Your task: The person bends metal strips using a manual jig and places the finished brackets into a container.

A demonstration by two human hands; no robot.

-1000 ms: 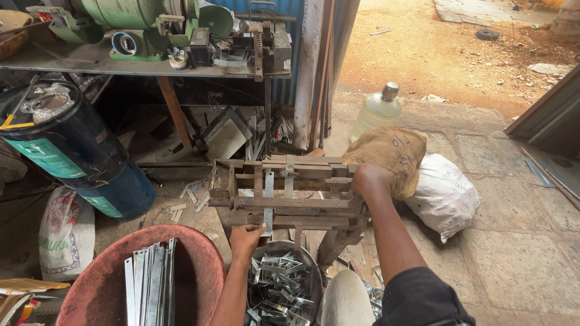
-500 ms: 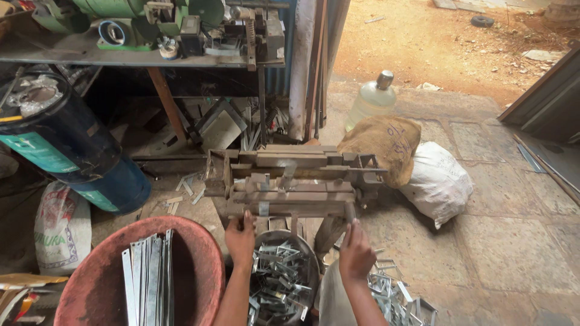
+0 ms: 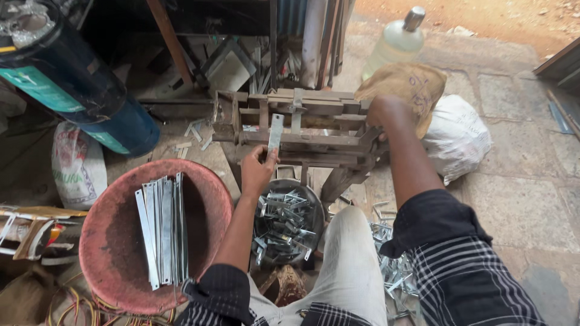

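Moved: right hand [image 3: 386, 111] has gone from the bowl up to the press's right end.
Head view, left hand [image 3: 258, 172]: fingers pinch a metal strip [image 3: 275, 134] standing against the wooden press [image 3: 314, 142].
Right hand: curled over the press end; grip unclear.
Packages: white sack [image 3: 77, 166] left; blue drum [image 3: 72, 90] with teal label.

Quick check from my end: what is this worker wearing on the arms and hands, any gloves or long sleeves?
No gloves: both the left hand and the right hand are bare, with no rings, watch or bands in view. The forearms are uncovered too. A dark shirt with a thin white check pattern is worn, its sleeves pushed up to about the elbows, the cuffs plain dark.
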